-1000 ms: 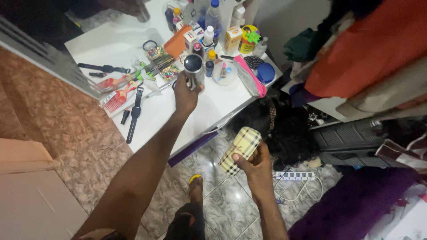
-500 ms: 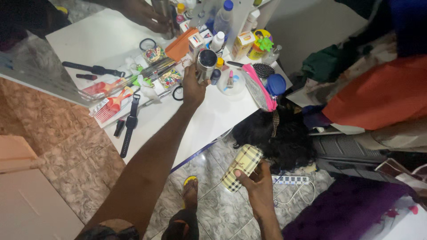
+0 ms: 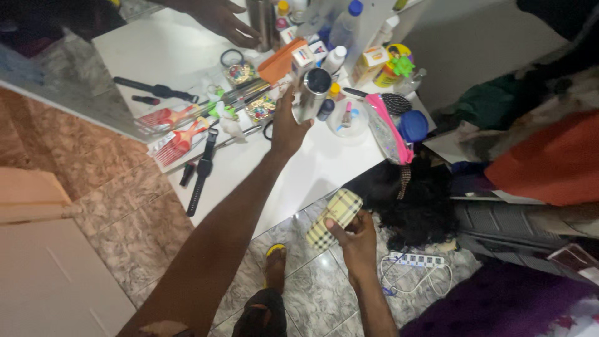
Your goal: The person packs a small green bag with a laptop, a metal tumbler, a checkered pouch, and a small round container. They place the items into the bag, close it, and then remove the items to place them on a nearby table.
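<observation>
**Left hand on the steel cup, right hand carrying the plaid case**

We are reaching out with our left hand [image 3: 288, 128] and wrapping it around a steel cup [image 3: 310, 93] that is standing among the clutter on the white table [image 3: 274, 181]. The cup is sitting at the far end of our outstretched arm, its long axis running roughly upright and leaning a little away from us, with the dark lid facing the camera. Our fingers are closing on its left side and lower body, so the grip is sitting below the lid.

Our right hand [image 3: 357, 240] is hanging much nearer to us, over the tiled floor [image 3: 324, 293] and off the table edge, clasping a plaid case [image 3: 334, 219] from beneath; the case is pointing diagonally up toward the table. The left hand is plainly the one nearer the cup.

The cup's base is being hidden behind our hand, so we cannot tell whether it is resting on the table or lifted clear. Small bottles and a pink pouch [image 3: 387, 131] are crowding just beside it. Another hand [image 3: 215, 19] is probably a reflection in a mirror at the top edge, though the view there is being cut off.
</observation>
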